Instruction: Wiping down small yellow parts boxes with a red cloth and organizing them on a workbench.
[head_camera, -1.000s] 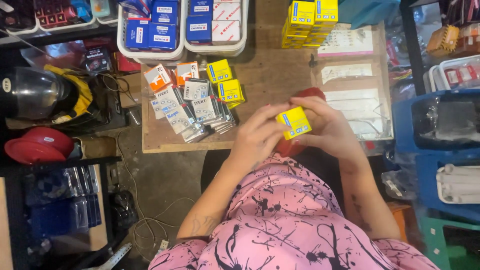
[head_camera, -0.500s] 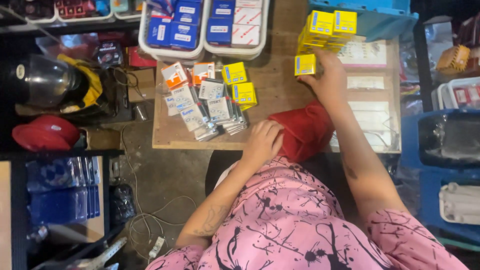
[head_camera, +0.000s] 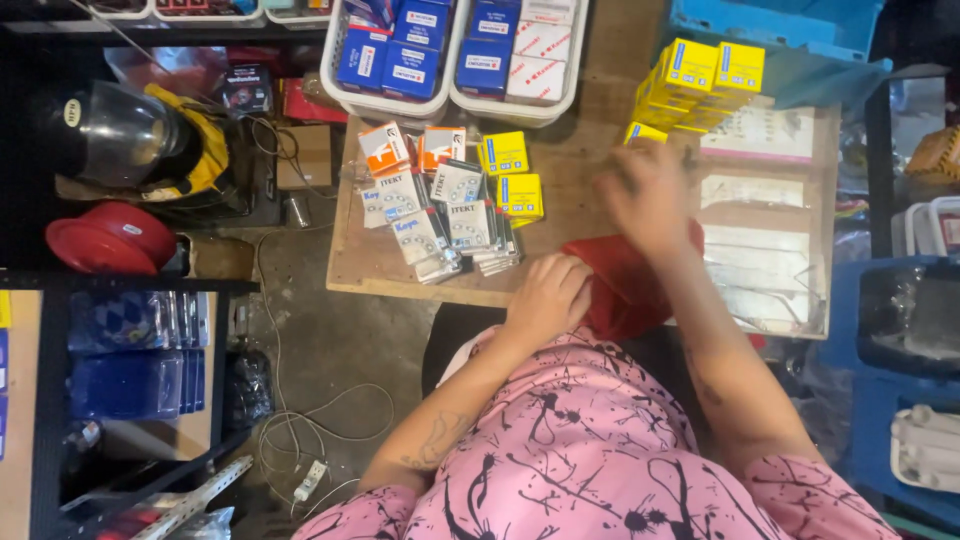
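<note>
Head view, red bag (head_camera: 625, 285) (crumpled), open-topped

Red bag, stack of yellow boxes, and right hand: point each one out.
red bag (head_camera: 625, 290), head view, on its bare cloth below the right hand.
stack of yellow boxes (head_camera: 705, 70), head view, on a top box's face.
right hand (head_camera: 650, 195), head view, on its back.

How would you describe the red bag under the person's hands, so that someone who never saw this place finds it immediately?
Start at the wooden board that serves as a worktop in the middle. At its near edge, between the person's left hand and right hand, lies a crumpled red bag. It is the only soft red thing on the board; the small boxes around it are yellow, orange or white.
</note>
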